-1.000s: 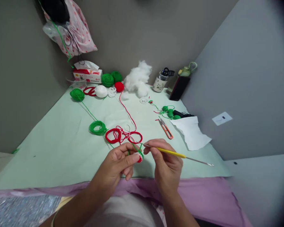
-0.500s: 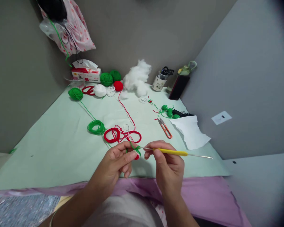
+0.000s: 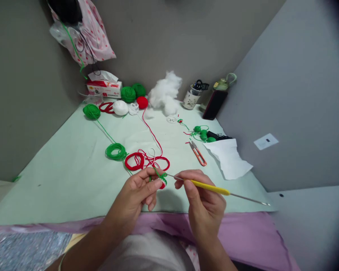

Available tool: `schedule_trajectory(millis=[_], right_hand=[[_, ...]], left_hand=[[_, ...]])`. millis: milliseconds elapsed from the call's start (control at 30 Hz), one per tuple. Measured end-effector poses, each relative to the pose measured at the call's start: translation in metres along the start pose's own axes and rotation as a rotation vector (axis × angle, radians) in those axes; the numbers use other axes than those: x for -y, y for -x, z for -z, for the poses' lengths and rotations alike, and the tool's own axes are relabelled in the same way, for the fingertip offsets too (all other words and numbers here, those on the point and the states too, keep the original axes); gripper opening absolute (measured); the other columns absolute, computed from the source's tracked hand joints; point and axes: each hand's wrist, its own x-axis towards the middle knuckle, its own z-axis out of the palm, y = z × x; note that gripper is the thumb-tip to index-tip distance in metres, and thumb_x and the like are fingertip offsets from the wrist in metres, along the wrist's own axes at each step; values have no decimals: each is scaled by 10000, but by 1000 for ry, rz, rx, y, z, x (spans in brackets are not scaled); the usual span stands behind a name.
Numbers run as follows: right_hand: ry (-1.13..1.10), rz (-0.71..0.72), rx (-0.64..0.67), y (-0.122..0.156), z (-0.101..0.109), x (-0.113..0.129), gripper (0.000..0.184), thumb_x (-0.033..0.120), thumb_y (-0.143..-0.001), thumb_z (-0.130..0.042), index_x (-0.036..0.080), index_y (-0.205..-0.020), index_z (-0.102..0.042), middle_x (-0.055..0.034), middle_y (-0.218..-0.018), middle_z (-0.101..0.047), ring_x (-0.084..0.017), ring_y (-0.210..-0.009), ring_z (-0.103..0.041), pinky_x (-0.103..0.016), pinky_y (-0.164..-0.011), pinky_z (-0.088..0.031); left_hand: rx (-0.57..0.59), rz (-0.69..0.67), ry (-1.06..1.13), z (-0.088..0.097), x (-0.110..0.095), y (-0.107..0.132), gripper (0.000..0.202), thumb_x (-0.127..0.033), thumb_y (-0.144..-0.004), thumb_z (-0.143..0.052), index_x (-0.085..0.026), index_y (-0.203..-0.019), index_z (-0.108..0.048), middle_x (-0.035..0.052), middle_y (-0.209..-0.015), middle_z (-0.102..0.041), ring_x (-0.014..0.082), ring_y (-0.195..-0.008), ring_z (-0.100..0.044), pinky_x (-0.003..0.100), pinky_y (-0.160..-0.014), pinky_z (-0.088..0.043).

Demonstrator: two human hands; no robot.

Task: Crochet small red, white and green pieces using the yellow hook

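At the far left of the group, a round ball of bright green yarn is lying on the pale green cloth, its strand running to a flat coil of green yarn. Just right of that, a ring of red yarn is resting beside loose red loops.

Nearer the person, the left hand is half closing, its thumb and finger pinching a small rounded crocheted piece in red, white and green with the green edge facing up. Green yarn is passing by the index finger to that edge; keeping this strand evenly taut should help, as should pinching close to the stitch without squashing it.

Beyond, orange-handled metal thread snips are lying well apart from the work.

The right hand is closing in a pen-like grip around a yellow-handled, double-ended metal crochet hook. Its left tip is meeting the green edge; whether it is passing through a loop, I cannot tell. Turning the hook gently and keeping it low would probably avoid splitting or snagging strands.

Farther right, a creased white paper sheet is lying flat.
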Motion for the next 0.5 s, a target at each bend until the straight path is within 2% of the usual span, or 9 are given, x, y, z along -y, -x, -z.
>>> schedule_trajectory(millis=[167, 500], right_hand=[[7, -2, -2, -2, 1, 1, 207, 142, -1034, -626, 274, -1081, -778, 5, -937, -743, -118, -792, -687, -251, -711, -583], [-21, 8, -5, 0, 4, 1, 194, 137, -1025, -636, 259, -1068, -781, -1, -921, -740, -126, -786, -679, -266, -693, -577]], left_hand=[[-19, 18, -1, -1, 0, -1, 336, -330, -729, -972, -162, -937, -768, -67, -716, -587, 2, -447, -383, 148, -421, -376], [-1, 12, 0, -1, 1, -2, 289, -306, -748, -955, -160, -922, -777, -71, -702, -569, 5, -453, -372, 146, -419, -376]])
